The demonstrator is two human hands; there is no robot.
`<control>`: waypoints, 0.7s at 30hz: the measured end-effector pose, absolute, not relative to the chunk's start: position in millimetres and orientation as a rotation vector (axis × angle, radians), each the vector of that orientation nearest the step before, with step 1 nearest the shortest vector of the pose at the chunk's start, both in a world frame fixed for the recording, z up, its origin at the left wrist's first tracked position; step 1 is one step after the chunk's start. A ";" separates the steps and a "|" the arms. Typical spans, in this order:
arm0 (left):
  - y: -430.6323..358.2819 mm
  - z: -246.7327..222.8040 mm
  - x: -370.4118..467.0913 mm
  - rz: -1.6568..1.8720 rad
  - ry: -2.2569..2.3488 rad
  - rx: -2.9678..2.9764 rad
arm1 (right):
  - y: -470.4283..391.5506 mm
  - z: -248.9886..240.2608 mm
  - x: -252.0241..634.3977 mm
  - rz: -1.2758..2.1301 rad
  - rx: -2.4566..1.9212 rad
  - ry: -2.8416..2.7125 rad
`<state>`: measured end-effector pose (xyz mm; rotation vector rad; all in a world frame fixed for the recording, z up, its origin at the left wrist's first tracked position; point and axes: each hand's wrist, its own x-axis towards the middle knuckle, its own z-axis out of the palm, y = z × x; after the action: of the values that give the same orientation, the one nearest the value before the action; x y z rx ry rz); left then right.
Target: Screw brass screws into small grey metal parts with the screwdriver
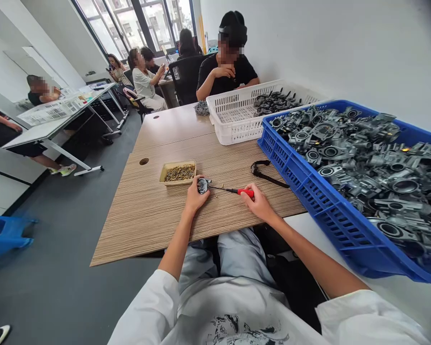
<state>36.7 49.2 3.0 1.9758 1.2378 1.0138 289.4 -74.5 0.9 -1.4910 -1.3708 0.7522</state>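
Observation:
My left hand (195, 197) is closed around a small grey metal casting (203, 185) just above the wood-grain table (147, 220). In my right hand (257, 202) is a screwdriver (246, 192) with a red and black handle, its shaft pointing left. The tip reaches the casting's right side; whether it sits on a screw is too small to tell. Small brass-coloured screws (216, 195) lie near the shaft. Behind my left hand stands a cream tray (161, 178) of many brass-coloured screws (180, 173).
A blue crate (294, 175) heaped with metal castings (332, 151) fills the right side. Beyond it sits a white crate (233, 132) with dark parts. A black strap (269, 176) lies beside the blue crate. A person (230, 62) sits across the table; others are farther back.

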 end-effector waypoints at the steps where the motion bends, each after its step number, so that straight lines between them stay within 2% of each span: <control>1: 49.2 3.1 36.7 1.015 1.238 1.978 | -74.8 0.7 289.4 0.731 -1.470 -1.381; 12: 50.8 0.1 36.0 1.008 1.247 1.999 | -73.6 -1.3 290.4 0.697 -1.561 -1.386; 21: 51.0 -0.7 36.0 1.011 1.248 2.009 | -75.0 -1.4 289.9 0.670 -1.469 -1.429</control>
<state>36.0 51.0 -0.7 2.0087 1.2477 1.0109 289.9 -75.0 -1.4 -1.4686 -1.4290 0.6701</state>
